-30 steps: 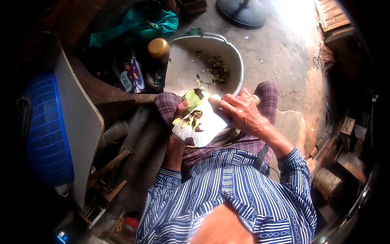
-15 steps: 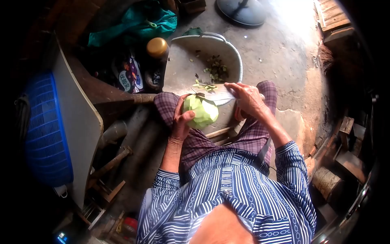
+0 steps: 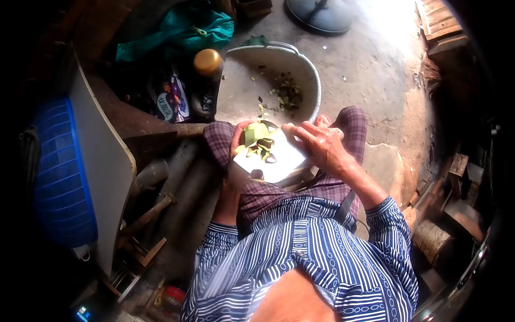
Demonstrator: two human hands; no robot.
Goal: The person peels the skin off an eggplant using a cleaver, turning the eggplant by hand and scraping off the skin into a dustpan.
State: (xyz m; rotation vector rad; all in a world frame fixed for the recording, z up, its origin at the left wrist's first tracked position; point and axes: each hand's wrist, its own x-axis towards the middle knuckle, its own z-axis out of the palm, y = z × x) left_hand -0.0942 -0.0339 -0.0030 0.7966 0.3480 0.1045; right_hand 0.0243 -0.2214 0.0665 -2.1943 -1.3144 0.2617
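My left hand [image 3: 238,140] grips a round, pale green, mostly peeled vegetable [image 3: 255,132] above my lap. My right hand [image 3: 321,144] is closed round the handle of a cleaver [image 3: 284,154]. The broad blade, bright with glare, lies in front of the vegetable and hides much of it. Dark and green peelings [image 3: 266,145] rest on the blade. Just beyond my knees, a light-coloured basin [image 3: 317,80] holds more scattered peelings [image 3: 287,92].
A jar with a golden lid [image 3: 207,63], a printed package [image 3: 173,102] and a teal bag [image 3: 206,29] are at the far left. A blue plastic basket [image 3: 64,172] stands behind a board at left. Wooden blocks [image 3: 432,240] lie at right, and a dark round base [image 3: 320,13] is at the top.
The cleaver has swung from beyond the vegetable to in front of it, blade now facing me with peelings on it. My right hand has moved slightly nearer and left.
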